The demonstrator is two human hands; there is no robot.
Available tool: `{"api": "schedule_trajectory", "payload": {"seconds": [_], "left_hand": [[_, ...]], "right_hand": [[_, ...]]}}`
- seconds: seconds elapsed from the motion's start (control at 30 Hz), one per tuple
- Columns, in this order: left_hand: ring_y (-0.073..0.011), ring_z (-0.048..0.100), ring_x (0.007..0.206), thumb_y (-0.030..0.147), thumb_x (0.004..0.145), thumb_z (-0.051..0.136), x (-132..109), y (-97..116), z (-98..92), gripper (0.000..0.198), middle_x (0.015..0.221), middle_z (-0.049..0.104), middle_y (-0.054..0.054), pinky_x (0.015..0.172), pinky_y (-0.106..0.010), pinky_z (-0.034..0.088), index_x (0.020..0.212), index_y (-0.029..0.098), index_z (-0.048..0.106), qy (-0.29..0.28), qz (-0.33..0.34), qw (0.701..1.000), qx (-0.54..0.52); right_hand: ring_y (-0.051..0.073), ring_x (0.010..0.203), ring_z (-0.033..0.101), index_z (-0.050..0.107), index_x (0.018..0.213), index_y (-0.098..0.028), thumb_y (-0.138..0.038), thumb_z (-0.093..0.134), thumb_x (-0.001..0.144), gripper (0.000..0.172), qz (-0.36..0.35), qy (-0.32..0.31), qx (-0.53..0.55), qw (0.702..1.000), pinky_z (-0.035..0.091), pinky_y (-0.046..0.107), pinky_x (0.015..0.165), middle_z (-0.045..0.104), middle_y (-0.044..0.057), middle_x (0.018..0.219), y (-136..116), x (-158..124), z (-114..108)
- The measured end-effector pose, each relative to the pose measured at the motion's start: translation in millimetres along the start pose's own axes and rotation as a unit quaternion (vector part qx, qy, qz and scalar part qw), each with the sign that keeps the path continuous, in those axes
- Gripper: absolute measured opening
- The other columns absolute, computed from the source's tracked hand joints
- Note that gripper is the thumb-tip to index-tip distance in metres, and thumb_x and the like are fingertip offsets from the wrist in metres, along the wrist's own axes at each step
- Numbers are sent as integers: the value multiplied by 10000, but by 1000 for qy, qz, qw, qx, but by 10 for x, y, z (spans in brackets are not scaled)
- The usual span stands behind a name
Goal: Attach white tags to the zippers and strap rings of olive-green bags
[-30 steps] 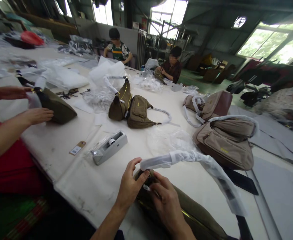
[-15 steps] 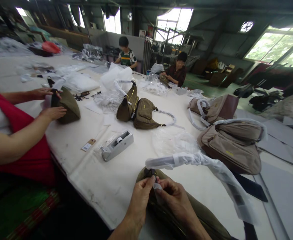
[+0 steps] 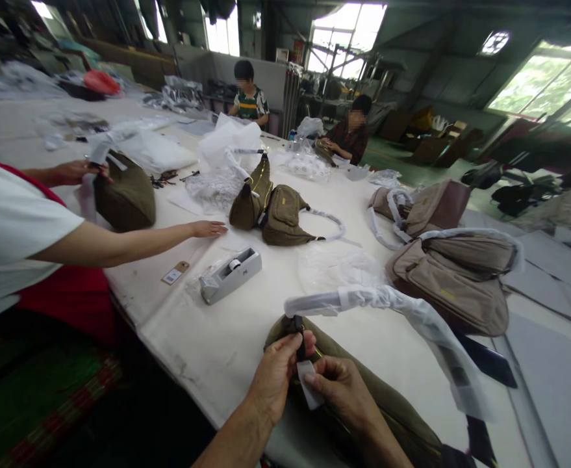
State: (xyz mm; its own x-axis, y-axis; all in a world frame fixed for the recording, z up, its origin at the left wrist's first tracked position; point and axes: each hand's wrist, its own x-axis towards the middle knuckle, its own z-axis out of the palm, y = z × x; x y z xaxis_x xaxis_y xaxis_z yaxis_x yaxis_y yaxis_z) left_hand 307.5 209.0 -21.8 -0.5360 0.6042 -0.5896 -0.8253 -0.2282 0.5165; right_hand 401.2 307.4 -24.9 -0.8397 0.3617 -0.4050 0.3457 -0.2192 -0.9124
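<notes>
An olive-green handbag (image 3: 387, 406) lies on the table in front of me, its arched strap (image 3: 412, 309) wrapped in white translucent film. My left hand (image 3: 271, 374) is closed in a pinch on a dark zipper pull (image 3: 300, 348) at the bag's near-left end. Between the thumb and fingers of my right hand (image 3: 346, 393) is a small white translucent strip (image 3: 309, 390), touching the lower part of the pull. A yellow-gold zipper runs along the bag beneath both hands and is partly hidden by them.
A grey tape dispenser (image 3: 231, 276) and a tag (image 3: 175, 273) lie to the left. Olive bags (image 3: 285, 218) stand beyond, taupe bags (image 3: 453, 289) at right. At left, a co-worker's arm (image 3: 168, 240) reaches across the table near another olive bag (image 3: 132, 192). Two people sit farther back.
The white strip, bunched in my fingers before, now hangs flatter and more exposed below the pull. The co-worker's near hand has left their bag and stretched right toward the middle olive bags.
</notes>
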Motion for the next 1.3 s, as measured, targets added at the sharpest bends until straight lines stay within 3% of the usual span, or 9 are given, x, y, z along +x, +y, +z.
{"api": "schedule_trajectory", "payload": {"seconds": [0.3, 0.43, 0.6, 0.83, 0.93, 1.0, 1.17, 1.3], "left_hand": [[-195, 634, 865, 302, 705, 688, 11, 30, -19, 275, 871, 708, -101, 845, -280, 463, 898, 107, 704, -19, -4, 1000, 12], [-205, 615, 912, 342, 784, 602, -57, -4, -82, 274, 901, 705, -81, 867, -299, 448, 931, 129, 690, -37, 63, 996, 47], [-192, 588, 968, 334, 809, 582, -113, -49, -152, 308, 1036, 672, -66, 905, -294, 418, 1065, 165, 619, -27, 144, 981, 127], [-146, 579, 762, 302, 763, 622, 66, -45, -154, 196, 793, 673, -20, 722, -228, 436, 879, 147, 652, 11, 164, 976, 144], [-142, 563, 708, 311, 753, 624, 89, -44, -176, 192, 726, 645, -2, 670, -225, 431, 854, 151, 654, 15, 155, 977, 147], [-147, 563, 700, 316, 751, 620, 72, -47, -191, 184, 705, 632, 3, 662, -228, 431, 833, 155, 653, 22, 153, 977, 150], [-155, 562, 713, 308, 759, 607, -48, -25, -205, 175, 722, 644, -4, 661, -226, 428, 818, 159, 678, -11, 147, 969, 199], [-166, 577, 738, 381, 821, 520, -93, 51, -181, 286, 767, 667, -22, 700, -246, 446, 887, 163, 693, -32, 148, 967, 204]], "right_hand": [[79, 512, 407, 625, 629, -109, -411, 726, 667, 321, 2, 17, 23, 1000, 306, 210, 503, 528, -16, 547, -110, 71, 77], [95, 517, 427, 665, 722, -93, -484, 654, 719, 390, -5, 44, -6, 999, 321, 218, 496, 556, 10, 572, -192, 131, 148], [147, 609, 499, 671, 765, -101, -515, 570, 772, 427, -67, 93, -98, 989, 373, 238, 548, 606, 44, 659, -247, 249, 215], [157, 601, 516, 639, 709, -140, -479, 513, 822, 379, -111, 111, -272, 949, 366, 240, 532, 593, 25, 629, -344, 348, 161], [170, 686, 555, 650, 823, -156, -462, 509, 831, 337, -142, 124, -289, 939, 397, 240, 586, 641, 42, 759, -507, 380, 65], [164, 653, 542, 649, 771, -149, -474, 510, 826, 357, -137, 123, -301, 936, 386, 236, 557, 628, 37, 706, -585, 386, 27], [152, 618, 512, 637, 724, -136, -475, 590, 773, 345, -90, 11, -201, 975, 376, 233, 552, 599, 22, 646, -440, 287, 30], [125, 595, 480, 630, 764, -131, -452, 585, 793, 325, -30, 16, -104, 994, 358, 225, 548, 580, 13, 649, -218, 141, -50]]}}
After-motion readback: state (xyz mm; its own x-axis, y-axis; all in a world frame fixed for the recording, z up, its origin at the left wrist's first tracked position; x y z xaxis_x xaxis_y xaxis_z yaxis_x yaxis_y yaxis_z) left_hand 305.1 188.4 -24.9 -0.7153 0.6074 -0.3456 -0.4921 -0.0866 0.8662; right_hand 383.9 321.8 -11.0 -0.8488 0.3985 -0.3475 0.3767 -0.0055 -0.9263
